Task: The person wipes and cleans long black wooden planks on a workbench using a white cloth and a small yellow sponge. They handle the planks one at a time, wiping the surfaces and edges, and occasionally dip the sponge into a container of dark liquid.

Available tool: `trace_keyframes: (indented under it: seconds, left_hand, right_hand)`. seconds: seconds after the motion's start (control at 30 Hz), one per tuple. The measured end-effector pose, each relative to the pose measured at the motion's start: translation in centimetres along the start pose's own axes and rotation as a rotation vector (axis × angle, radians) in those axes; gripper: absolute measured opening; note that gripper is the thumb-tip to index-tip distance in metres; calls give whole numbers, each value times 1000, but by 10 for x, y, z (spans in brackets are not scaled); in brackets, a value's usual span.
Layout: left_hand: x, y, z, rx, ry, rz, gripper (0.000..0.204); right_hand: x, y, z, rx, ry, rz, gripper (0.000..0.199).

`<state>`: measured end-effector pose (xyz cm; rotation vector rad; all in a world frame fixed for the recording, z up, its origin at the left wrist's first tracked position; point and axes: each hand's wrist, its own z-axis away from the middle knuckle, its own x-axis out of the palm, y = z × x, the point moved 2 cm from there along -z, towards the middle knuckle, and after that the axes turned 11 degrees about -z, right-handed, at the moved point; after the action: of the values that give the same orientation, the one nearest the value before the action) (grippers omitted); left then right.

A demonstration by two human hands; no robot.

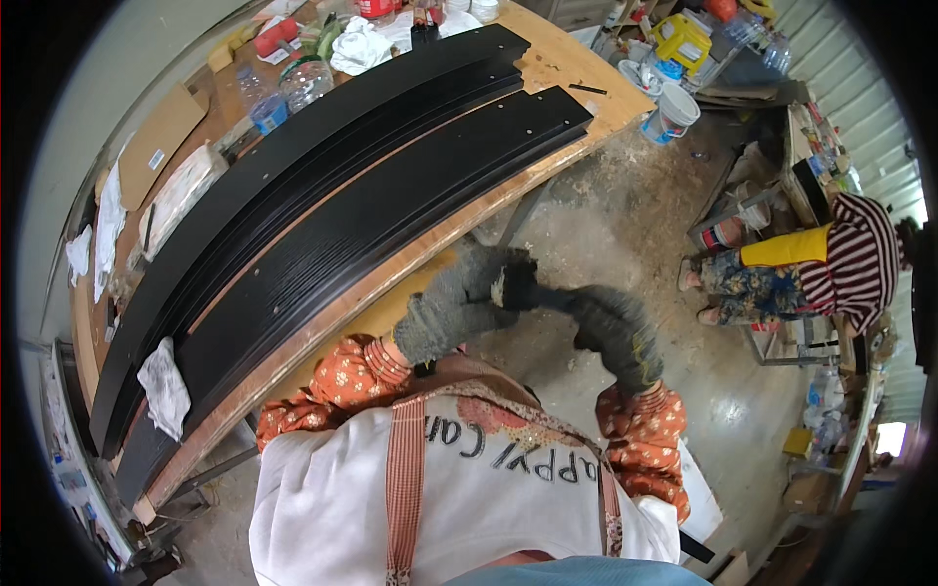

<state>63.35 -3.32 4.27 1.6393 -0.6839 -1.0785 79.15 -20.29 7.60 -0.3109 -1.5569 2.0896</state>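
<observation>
Both my hands wear dark grey, dusty work gloves and meet in front of my chest, off the near edge of the workbench. My left hand [449,303] is bent, its fingers closed toward the meeting point. My right hand [618,332] reaches across from the right, fingers pressed together against the left glove's fingertips. Whatever lies between them is dark and I cannot make it out. Beyond my hands, two long curved black panels lie on the bench: a nearer panel [391,200] and a farther panel [293,146]. A crumpled whitish cloth [164,389] rests on their left end.
The wooden workbench [611,103] carries a plastic jar [306,82], white rags [360,47] and a cardboard piece [161,146] along its far side. A white bucket [672,112] stands off its right end. At the right, a person in a striped top [865,259] stands by a cluttered bench.
</observation>
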Motion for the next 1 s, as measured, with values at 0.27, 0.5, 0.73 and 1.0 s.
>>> trace_keyframes:
  seconds: [0.27,0.5,0.73,1.0]
  left_hand:
    - [-26,-20,-93,-78,53,390,63]
    - [-21,-48,-167,-95,408,361,67]
    - [12,-36,-237,-92,693,343,63]
    - [25,-8,-273,-128,706,273,72]
  right_hand:
    - [-38,-50,-107,-489,87,236,23]
    - [-55,-79,-221,-1188,-233,893,46]
    - [-117,-124,-302,-1408,-484,983,52]
    - [-139,-133,-378,-162,-955,201,23]
